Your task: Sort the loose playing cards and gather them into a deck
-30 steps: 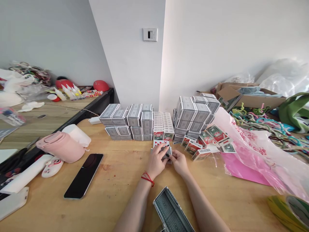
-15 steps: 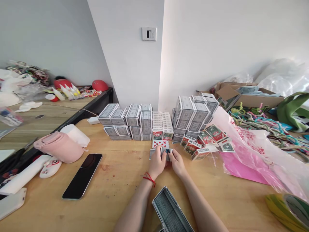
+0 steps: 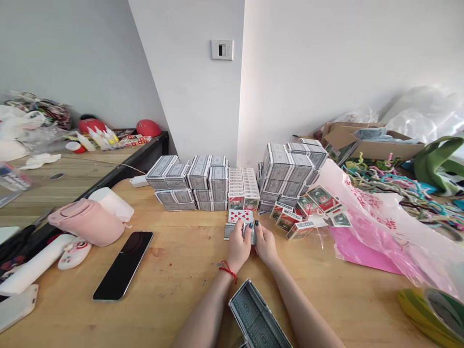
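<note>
Between my left hand (image 3: 239, 245) and my right hand (image 3: 265, 242) is a small deck of playing cards (image 3: 253, 237), backs patterned in grey; both hands are closed on its sides, thumbs on top. Just beyond the fingers a heart card (image 3: 239, 216) lies face up against the stacked card boxes. A patterned card (image 3: 228, 232) lies face down left of my left hand, partly hidden by it. Near my forearms sits an open box (image 3: 257, 316) built of grey patterned cards, cut off by the bottom edge.
Grey patterned card blocks (image 3: 209, 181) and more blocks (image 3: 290, 174) stand along the wall, with red-and-green card boxes (image 3: 243, 200) between them. Loose card boxes (image 3: 290, 220) lie at right beside pink plastic (image 3: 366, 246). A phone (image 3: 123, 266), pink cup (image 3: 89, 222) and tape roll (image 3: 433, 311) also lie around.
My hands have shifted slightly, and my thumbs have moved from touching each other to slightly apart on the cards. The view has tilted a little.
</note>
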Demonstrator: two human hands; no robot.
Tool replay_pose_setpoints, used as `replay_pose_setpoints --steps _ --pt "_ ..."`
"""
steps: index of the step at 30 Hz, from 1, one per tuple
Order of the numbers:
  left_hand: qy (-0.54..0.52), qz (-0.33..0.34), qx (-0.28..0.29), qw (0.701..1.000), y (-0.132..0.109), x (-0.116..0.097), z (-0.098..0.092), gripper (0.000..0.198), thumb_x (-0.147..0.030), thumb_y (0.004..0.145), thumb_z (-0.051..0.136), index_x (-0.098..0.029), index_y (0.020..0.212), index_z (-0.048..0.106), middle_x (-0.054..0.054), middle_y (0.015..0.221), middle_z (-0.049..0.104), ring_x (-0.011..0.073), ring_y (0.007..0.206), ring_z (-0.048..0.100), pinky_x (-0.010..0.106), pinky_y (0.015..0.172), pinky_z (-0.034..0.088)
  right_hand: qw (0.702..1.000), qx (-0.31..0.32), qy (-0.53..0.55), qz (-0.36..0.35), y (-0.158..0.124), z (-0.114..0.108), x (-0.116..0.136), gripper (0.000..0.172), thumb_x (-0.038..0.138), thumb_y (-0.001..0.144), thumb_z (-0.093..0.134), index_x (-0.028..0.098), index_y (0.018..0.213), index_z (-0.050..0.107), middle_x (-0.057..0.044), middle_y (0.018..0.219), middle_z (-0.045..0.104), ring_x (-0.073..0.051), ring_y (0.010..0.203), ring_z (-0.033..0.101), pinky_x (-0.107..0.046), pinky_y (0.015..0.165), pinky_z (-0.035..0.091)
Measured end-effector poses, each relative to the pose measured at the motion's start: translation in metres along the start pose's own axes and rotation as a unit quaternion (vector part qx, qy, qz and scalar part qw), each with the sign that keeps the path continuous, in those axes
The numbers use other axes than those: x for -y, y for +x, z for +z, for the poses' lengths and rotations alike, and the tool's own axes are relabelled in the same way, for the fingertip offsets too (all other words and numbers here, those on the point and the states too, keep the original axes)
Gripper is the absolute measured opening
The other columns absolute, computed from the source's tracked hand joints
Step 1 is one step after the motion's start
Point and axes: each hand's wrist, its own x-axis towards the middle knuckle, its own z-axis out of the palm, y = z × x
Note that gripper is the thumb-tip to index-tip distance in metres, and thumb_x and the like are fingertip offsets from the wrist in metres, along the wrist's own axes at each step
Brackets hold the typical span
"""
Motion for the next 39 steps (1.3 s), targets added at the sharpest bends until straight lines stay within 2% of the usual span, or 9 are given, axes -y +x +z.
replay_pose_setpoints --steps 12,17,22,24,27,30,35,37,39 --pt "-0.007 -0.037 -0.011 0.999 0.0 0.004 0.002 0.041 -0.042 0.081 0.032 -0.017 0.05 0.04 -0.001 0.046 0.042 0.0097 0.045 0.037 0.022 0.044 0.025 0.998 -0.047 -0.026 -0.016 -0.001 0.0 0.001 0.047 0.056 0.077 0.032 0.02 0.046 0.03 0.004 0.038 0.034 -0.008 0.036 0.03 -0.021 0.034 0.022" --pt "-0.019 -0.044 -0.021 0.999 0.0 0.006 -0.001 0.042 -0.044 0.08 0.034 -0.017 0.048 0.04 -0.001 0.045 0.041 0.0093 0.045 0.037 0.021 0.043 0.026 0.998 -0.051 -0.016 -0.017 -0.001 0.002 0.002 0.046 0.055 0.077 0.033 0.019 0.049 0.036 0.004 0.037 0.037 -0.009 0.036 0.034 -0.021 0.034 0.026" --pt "-0.069 -0.09 -0.083 0.99 0.009 0.007 -0.016 0.042 -0.044 0.081 0.03 -0.016 0.055 0.049 -0.002 0.042 0.041 0.0093 0.041 0.04 0.02 0.044 0.031 0.995 -0.094 0.005 0.03 0.007 -0.011 0.0 0.043 0.057 0.073 0.04 0.016 0.063 0.051 0.004 0.036 0.042 -0.01 0.031 0.036 -0.021 0.031 0.027" --pt "-0.068 -0.094 -0.121 0.986 0.014 0.01 -0.023 0.04 -0.044 0.08 0.032 -0.016 0.059 0.051 -0.003 0.044 0.041 0.0094 0.042 0.04 0.02 0.045 0.032 0.994 -0.104 0.024 0.028 0.011 -0.017 -0.003 0.046 0.057 0.072 0.041 0.014 0.075 0.056 0.0 0.047 0.054 -0.01 0.033 0.039 -0.022 0.032 0.029" --pt "-0.066 -0.103 -0.16 0.98 0.02 0.017 -0.031 0.039 -0.044 0.079 0.033 -0.016 0.06 0.051 -0.003 0.047 0.043 0.0099 0.044 0.042 0.02 0.046 0.033 0.994 -0.104 0.02 -0.008 0.014 -0.022 -0.008 0.045 0.055 0.07 0.045 0.013 0.075 0.059 -0.006 0.061 0.061 -0.015 0.049 0.051 -0.023 0.043 0.038" --pt "-0.074 -0.116 -0.181 0.974 0.025 0.026 -0.035 0.04 -0.044 0.079 0.032 -0.016 0.058 0.051 -0.003 0.046 0.043 0.0104 0.044 0.042 0.021 0.046 0.033 0.994 -0.087 -0.055 -0.027 0.012 -0.02 -0.011 0.039 0.05 0.069 0.048 0.013 0.073 0.062 -0.004 0.056 0.059 -0.015 0.05 0.05 -0.023 0.047 0.038" --pt "-0.07 -0.102 -0.175 0.977 0.027 0.032 -0.036 0.038 -0.042 0.079 0.034 -0.016 0.057 0.051 -0.002 0.046 0.043 0.0104 0.046 0.042 0.021 0.048 0.033 0.98 -0.124 -0.153 -0.018 0.005 -0.02 -0.001 0.042 0.046 0.066 0.052 0.015 0.094 0.059 0.004 0.044 0.048 -0.012 0.042 0.04 -0.022 0.045 0.033" --pt "-0.072 -0.1 -0.172 0.977 0.028 0.031 -0.037 0.038 -0.042 0.078 0.034 -0.016 0.056 0.051 -0.003 0.045 0.043 0.0103 0.045 0.042 0.021 0.048 0.033 0.987 -0.093 -0.134 0.008 0.0 -0.027 0.012 0.042 0.047 0.07 0.047 0.014 0.093 0.058 0.004 0.046 0.048 -0.011 0.041 0.038 -0.022 0.043 0.03" --pt "-0.075 -0.104 -0.17 0.977 0.028 0.031 -0.037 0.037 -0.041 0.078 0.034 -0.016 0.056 0.05 -0.003 0.045 0.042 0.0102 0.045 0.042 0.021 0.047 0.033 0.993 0.038 -0.113 0.017 -0.01 -0.037 0.03 0.04 0.046 0.073 0.043 0.014 0.092 0.059 0.004 0.047 0.047 -0.01 0.041 0.037 -0.021 0.042 0.028"
